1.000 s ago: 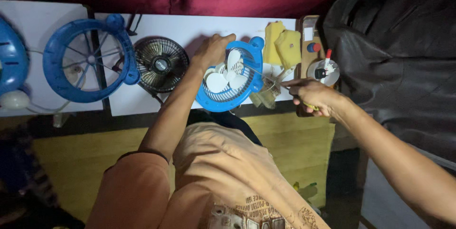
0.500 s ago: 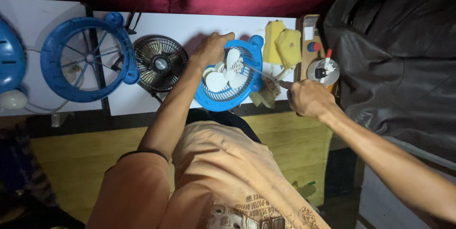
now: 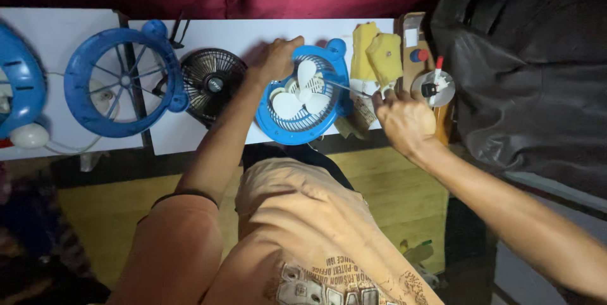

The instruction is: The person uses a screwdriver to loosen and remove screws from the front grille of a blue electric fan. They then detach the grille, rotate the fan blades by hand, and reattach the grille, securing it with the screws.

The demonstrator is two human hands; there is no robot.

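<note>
A small blue fan housing [image 3: 281, 129] with white blades [image 3: 306, 87] lies flat at the front edge of the white table [image 3: 208, 33]. My left hand [image 3: 278, 58] rests on the housing's upper left rim and holds it down. To the right of the fan, my right hand [image 3: 401, 118] grips a thin metal tool [image 3: 348, 87]. The tool's shaft slants left over the grille toward the blade hub.
A black fan grille [image 3: 212, 83] and a round blue fan guard [image 3: 123, 90] lie left of the fan, with another blue part [image 3: 19, 83] at the far left. Yellow pieces [image 3: 374, 55] and a round white part [image 3: 436, 87] sit to the right. A dark bag [image 3: 525, 77] fills the right side.
My right hand has moved up and left toward the fan, and the tool's shaft now reaches over the grille. My left hand stays on the housing.
</note>
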